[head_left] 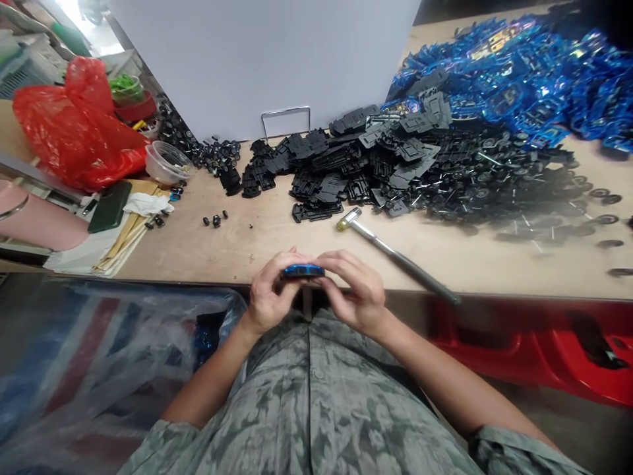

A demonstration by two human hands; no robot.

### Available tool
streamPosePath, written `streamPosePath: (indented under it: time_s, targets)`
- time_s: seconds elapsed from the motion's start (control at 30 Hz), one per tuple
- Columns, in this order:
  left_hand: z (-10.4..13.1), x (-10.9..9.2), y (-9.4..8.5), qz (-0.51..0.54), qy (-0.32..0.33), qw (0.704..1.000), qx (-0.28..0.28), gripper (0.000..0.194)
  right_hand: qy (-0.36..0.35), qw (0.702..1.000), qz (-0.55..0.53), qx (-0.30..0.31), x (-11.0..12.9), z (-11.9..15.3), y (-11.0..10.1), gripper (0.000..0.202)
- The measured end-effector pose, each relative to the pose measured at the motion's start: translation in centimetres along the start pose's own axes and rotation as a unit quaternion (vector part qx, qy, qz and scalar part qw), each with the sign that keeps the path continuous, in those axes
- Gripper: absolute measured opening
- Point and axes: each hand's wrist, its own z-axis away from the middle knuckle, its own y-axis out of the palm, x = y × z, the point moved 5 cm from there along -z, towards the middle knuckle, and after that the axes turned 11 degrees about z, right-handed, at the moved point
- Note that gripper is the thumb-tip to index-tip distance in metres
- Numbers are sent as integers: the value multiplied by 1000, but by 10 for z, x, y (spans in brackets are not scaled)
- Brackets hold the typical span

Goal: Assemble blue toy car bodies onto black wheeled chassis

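Note:
A small blue toy car body is held between both hands at the table's front edge. My left hand grips its left end, fingers over the top and thumb below. On the right end, my right hand has its fingers and thumb closed in the same way. The car's underside is mostly hidden. Just beyond my right hand lies a hammer with a yellow-tipped metal head, its dark handle reaching over the edge. Black chassis plates are heaped behind it.
Blue car shells pile up at the back right, with wheel axles nearer. A red plastic bag and a clear tub stand at left. A grey-white panel rises behind. Below right is a red stool.

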Motion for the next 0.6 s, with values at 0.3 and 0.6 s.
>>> streamPosePath:
  time_s: [0.3,0.6]
  targets:
    - [-17,-13,3,-109,35,989,89,20,-98,988,56,109,4,-20,-15,23]
    - [-22,-3,20,-166,74,963,200,29,-156,946,160,236,10,-26,-25,13]
